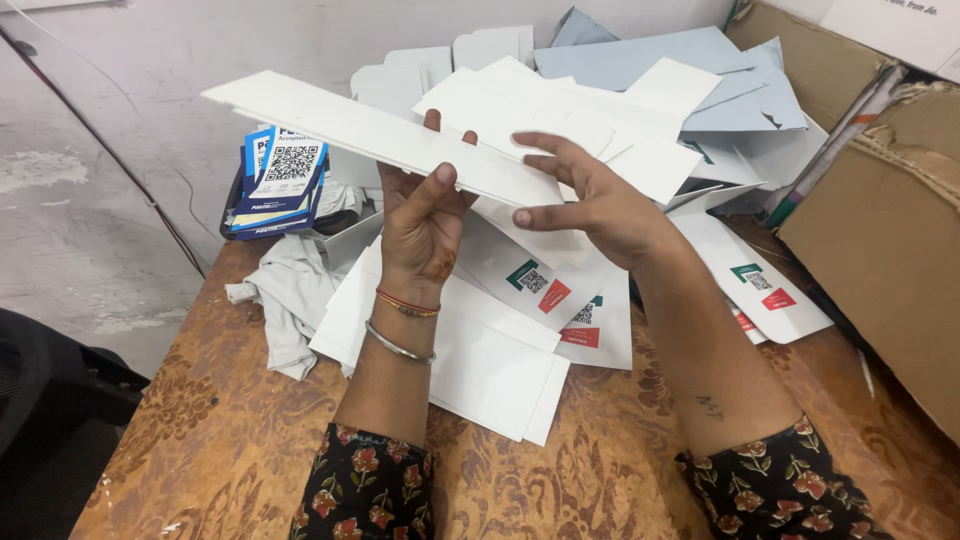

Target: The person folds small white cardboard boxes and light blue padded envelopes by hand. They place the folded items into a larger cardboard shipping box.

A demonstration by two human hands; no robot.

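One head-worn camera looks steeply down, close over the patterned table (620,470) toward the wall.

Sleeves: black fabric with red and green flowers, lower frame.
Left hand (425,225): red-and-gold thread band, plain silver bangle at wrist.
Right hand (610,215): bare wrist, small dark forearm tattoo.
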